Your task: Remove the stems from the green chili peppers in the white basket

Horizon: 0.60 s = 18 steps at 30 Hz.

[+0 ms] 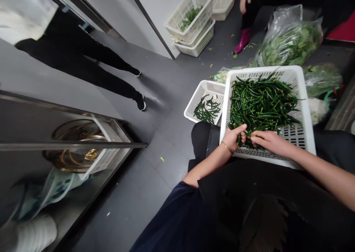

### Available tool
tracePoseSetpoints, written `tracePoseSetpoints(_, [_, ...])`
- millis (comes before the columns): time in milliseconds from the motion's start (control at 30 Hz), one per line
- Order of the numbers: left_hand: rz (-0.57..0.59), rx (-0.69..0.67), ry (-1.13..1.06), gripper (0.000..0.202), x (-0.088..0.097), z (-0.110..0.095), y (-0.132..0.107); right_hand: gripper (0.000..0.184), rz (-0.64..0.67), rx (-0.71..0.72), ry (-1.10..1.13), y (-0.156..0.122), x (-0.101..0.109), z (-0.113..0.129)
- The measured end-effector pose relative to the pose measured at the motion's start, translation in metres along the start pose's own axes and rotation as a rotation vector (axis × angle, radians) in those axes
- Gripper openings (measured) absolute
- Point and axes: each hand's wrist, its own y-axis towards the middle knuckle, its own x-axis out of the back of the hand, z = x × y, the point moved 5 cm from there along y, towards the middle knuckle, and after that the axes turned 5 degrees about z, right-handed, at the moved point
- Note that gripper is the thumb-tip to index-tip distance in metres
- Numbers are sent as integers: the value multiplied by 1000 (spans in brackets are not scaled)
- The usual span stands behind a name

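A white plastic basket [307,111] rests on my lap, heaped with long green chili peppers [263,100]. At its near edge my left hand [235,136] is closed with the thumb up, fingers curled around green chili peppers. Close beside it, my right hand [264,139] pinches at the same spot, its fingertips meeting the chilies; what exactly lies between them is partly hidden. To the left on the floor stands a smaller white basket [190,109] with a thin layer of green chilies [208,108] in it.
Bagged leafy greens [291,41] lie beyond the basket. Stacked white crates [194,26] stand by the wall. A co-worker's purple boot [243,40] is at the back; another person in black trousers [111,74] stands left. A metal shelf [116,145] holds glass lids [74,148].
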Motion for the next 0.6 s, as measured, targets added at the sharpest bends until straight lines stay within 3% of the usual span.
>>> tracePoseSetpoints(167, [-64, -175, 47, 38, -11, -7, -8, 26, -170, -140, 162, 0, -12, -3])
tracePoseSetpoints(267, [-40, -172, 43, 36, -15, -9, -11, 22, -228, -122, 75, -3, -11, 0])
tracePoseSetpoints(433, [130, 126, -86, 35, -19, 2, -8, 22, -281, 70, -298, -13, -7, 10])
tracePoseSetpoints(600, [228, 375, -68, 32, -17, 12, -8, 24, -205, 275, -417, -19, -16, 14])
